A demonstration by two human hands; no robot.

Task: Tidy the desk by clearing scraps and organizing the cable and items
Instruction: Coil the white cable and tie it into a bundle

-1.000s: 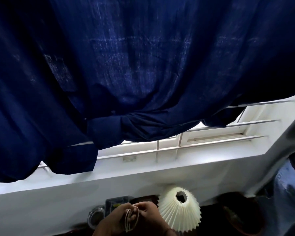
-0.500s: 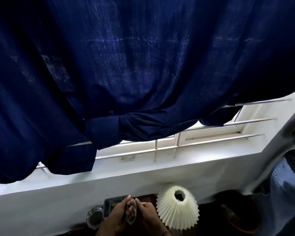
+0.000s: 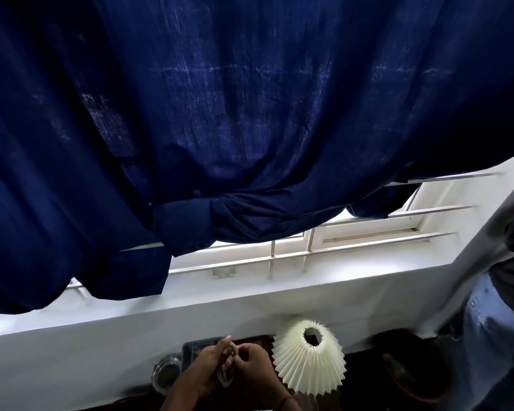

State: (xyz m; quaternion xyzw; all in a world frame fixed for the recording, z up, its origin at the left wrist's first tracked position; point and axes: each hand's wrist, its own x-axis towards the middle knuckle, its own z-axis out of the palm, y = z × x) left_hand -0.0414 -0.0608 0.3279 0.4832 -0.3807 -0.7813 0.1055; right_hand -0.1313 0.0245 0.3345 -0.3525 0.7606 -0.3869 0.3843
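At the bottom centre both hands hold a coiled pale cable [image 3: 226, 378] between them. My left hand [image 3: 206, 367] grips the coil from the left, fingers curled round its loops. My right hand [image 3: 254, 366] pinches the coil from the right near its top. The loops hang as a small oval bundle above the dark desk [image 3: 356, 378]. Most of the desk lies below the frame and is hidden.
A cream pleated lampshade [image 3: 309, 361] stands right of my hands. A round clear-lidded container [image 3: 166, 373] and a dark box [image 3: 195, 351] sit to the left against the white wall. A dark bowl [image 3: 410, 372] is at right. A navy curtain [image 3: 220, 114] fills the upper view; another person's sleeve [image 3: 496, 336] is at far right.
The view has shifted slightly. My hands have drawn closer together around the cable coil, and the right fingers now pinch its top.
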